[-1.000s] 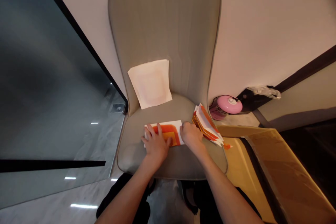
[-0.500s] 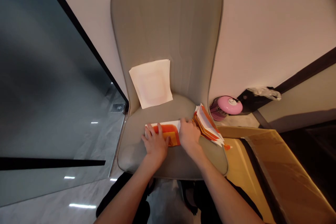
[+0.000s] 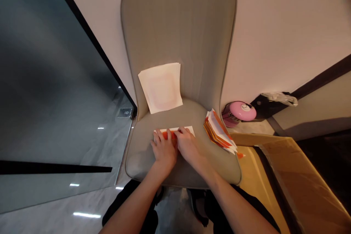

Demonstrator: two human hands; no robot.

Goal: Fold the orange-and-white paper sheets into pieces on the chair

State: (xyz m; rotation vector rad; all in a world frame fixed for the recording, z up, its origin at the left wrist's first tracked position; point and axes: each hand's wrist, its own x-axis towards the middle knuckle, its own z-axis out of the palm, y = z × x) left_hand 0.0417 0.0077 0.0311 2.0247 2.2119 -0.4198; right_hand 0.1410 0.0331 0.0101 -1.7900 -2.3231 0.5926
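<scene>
A folded sheet of orange and white paper (image 3: 189, 129) lies on the seat of the grey chair (image 3: 181, 117). My left hand (image 3: 164, 150) rests flat on its left part, fingers spread over the orange area. Close beside it, my right hand (image 3: 188, 146) presses the paper near the middle, its fingers bent and bunched together. Both hands cover most of the sheet's lower part. To the right, a stack of folded orange and white papers (image 3: 219, 131) sits at the seat's edge. A pile of square white sheets (image 3: 161, 87) leans against the backrest.
At the right of the chair stands a cardboard box (image 3: 298, 175), with a small orange scrap (image 3: 240, 155) near its edge. Behind it are a pink rounded device (image 3: 242, 111) and a black box (image 3: 267, 108). A dark glass panel (image 3: 55, 80) stands on the left.
My right hand has slid left along the folded paper, from its right end to beside my left hand. My left hand stays on the paper. The view has shifted slightly.
</scene>
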